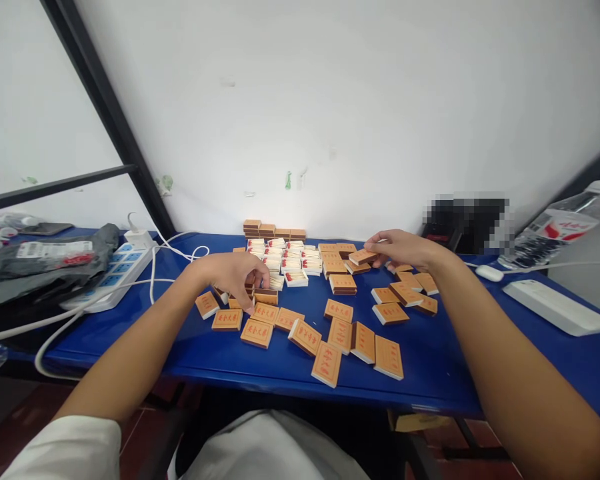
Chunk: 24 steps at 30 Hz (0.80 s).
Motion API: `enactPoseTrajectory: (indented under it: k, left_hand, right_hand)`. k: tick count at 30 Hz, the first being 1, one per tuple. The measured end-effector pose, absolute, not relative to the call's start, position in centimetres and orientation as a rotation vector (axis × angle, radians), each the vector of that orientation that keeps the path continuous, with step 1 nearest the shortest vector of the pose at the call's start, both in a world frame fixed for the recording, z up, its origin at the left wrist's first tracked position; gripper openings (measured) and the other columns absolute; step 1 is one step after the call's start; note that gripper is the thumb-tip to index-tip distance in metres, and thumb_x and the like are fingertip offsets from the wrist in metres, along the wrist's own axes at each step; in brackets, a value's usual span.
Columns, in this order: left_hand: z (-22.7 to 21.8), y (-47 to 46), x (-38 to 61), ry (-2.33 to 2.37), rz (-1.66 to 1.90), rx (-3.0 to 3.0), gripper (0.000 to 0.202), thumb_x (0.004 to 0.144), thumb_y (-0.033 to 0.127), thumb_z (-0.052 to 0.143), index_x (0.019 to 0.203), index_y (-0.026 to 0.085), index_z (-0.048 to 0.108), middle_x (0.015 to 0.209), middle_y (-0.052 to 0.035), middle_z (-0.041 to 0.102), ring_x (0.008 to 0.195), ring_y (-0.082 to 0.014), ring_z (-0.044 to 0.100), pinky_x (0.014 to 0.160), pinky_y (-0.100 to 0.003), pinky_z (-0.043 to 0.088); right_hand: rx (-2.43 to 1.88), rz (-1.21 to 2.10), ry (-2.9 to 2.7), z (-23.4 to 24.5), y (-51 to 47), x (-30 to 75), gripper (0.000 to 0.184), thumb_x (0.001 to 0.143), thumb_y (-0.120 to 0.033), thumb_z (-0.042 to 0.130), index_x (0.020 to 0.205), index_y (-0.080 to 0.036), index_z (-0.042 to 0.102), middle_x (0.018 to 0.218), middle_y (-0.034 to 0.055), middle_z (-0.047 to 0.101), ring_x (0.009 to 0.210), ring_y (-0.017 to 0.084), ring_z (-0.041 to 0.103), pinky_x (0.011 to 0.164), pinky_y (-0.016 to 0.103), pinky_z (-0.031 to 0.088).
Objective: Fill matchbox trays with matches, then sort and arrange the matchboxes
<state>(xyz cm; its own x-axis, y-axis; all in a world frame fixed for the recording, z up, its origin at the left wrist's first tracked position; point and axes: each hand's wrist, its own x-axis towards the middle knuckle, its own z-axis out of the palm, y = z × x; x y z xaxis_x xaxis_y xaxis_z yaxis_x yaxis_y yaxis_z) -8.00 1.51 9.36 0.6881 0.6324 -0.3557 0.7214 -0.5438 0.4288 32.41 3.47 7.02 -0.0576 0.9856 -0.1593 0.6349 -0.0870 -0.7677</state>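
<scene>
Many orange matchboxes with red print lie on the blue table [205, 360]. Left of centre, my left hand [235, 272] is curled down with thumb and fingers around a matchbox [266, 297] in a small group; its fingers partly hide the contact. Towards the back right, my right hand [400, 247] pinches the end of another matchbox [363, 257], just above a cluster of closed boxes. Between the hands stand rows of open match trays [296, 278], white, filled with red-tipped matches. Loose closed matchboxes [327, 365] spread across the front.
Stacked matchboxes [267, 231] stand against the wall. At left are a power strip [125, 273], white cables and a grey plastic bag [75, 267]. A white plastic device [557, 307] and a clear bottle [555, 227] are at right. A pixelated dark object stands behind.
</scene>
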Motion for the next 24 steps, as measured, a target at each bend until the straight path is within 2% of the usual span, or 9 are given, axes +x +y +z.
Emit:
enactPoseTrajectory:
  k: [3,8,13,16,19,22,24]
  left_hand:
    - [9.5,1.5,-8.0,1.040,-0.217,2.360,0.064,0.056,0.049,0.092,0.109,0.020,0.073,0.080,-0.0015,0.067,0.071,-0.0194,0.061,0.058,-0.026,0.041]
    - [9.9,1.1,-8.1,1.089,-0.250,2.385,0.067,0.055,0.046,0.092,0.115,0.020,0.073,0.092,-0.0027,0.070,0.077,-0.0197,0.063,0.060,-0.025,0.042]
    - [10.1,0.9,-8.1,1.146,-0.269,2.408,0.067,0.056,0.044,0.090,0.117,0.021,0.073,0.093,-0.0028,0.069,0.078,-0.0204,0.063,0.060,-0.025,0.041]
    - [10.1,0.9,-8.1,1.175,-0.256,2.408,0.067,0.056,0.044,0.091,0.117,0.022,0.073,0.089,-0.0021,0.068,0.077,-0.0206,0.062,0.059,-0.026,0.040]
    - [10.0,1.0,-8.1,1.169,-0.217,2.413,0.065,0.057,0.044,0.091,0.115,0.022,0.073,0.083,-0.0006,0.066,0.073,-0.0197,0.061,0.058,-0.026,0.039]
    - [10.0,1.1,-8.1,1.134,-0.163,2.420,0.060,0.058,0.042,0.091,0.112,0.022,0.073,0.078,0.0010,0.064,0.069,-0.0180,0.059,0.059,-0.026,0.039]
    - [10.1,1.2,-8.2,1.134,-0.150,2.406,0.058,0.061,0.043,0.090,0.113,0.022,0.073,0.076,0.0015,0.063,0.069,-0.0178,0.058,0.059,-0.026,0.039]
  right_hand:
    - [-1.715,1.087,-1.712,6.4,3.4,31.7,0.024,0.087,-0.041,0.078,0.092,-0.019,0.071,0.079,0.0123,0.075,0.068,0.022,0.070,0.050,0.028,0.055]
    - [-1.582,1.256,-1.538,5.8,3.2,30.2,0.013,0.087,-0.027,0.079,0.082,-0.019,0.069,0.097,0.0121,0.079,0.080,0.021,0.074,0.067,0.031,0.067]
    - [-1.552,1.358,-1.402,6.0,2.9,29.1,0.011,0.090,-0.022,0.076,0.083,-0.018,0.069,0.087,0.0105,0.079,0.074,0.019,0.074,0.072,0.030,0.069]
    - [-1.531,1.398,-1.368,6.1,2.9,28.8,0.009,0.095,-0.021,0.070,0.087,-0.017,0.069,0.090,0.0114,0.078,0.072,0.016,0.071,0.073,0.029,0.068]
    - [-1.546,1.334,-1.389,6.1,3.1,29.1,0.011,0.098,-0.022,0.065,0.088,-0.017,0.067,0.085,0.0102,0.075,0.067,0.014,0.065,0.061,0.024,0.063]
    - [-1.576,1.211,-1.469,6.0,3.4,29.5,0.011,0.099,-0.025,0.066,0.091,-0.017,0.066,0.068,0.0042,0.065,0.055,0.012,0.055,0.045,0.019,0.047]
    - [-1.580,1.135,-1.522,5.8,3.5,29.6,0.012,0.099,-0.028,0.067,0.094,-0.017,0.065,0.063,0.0003,0.059,0.051,0.010,0.049,0.042,0.019,0.038]
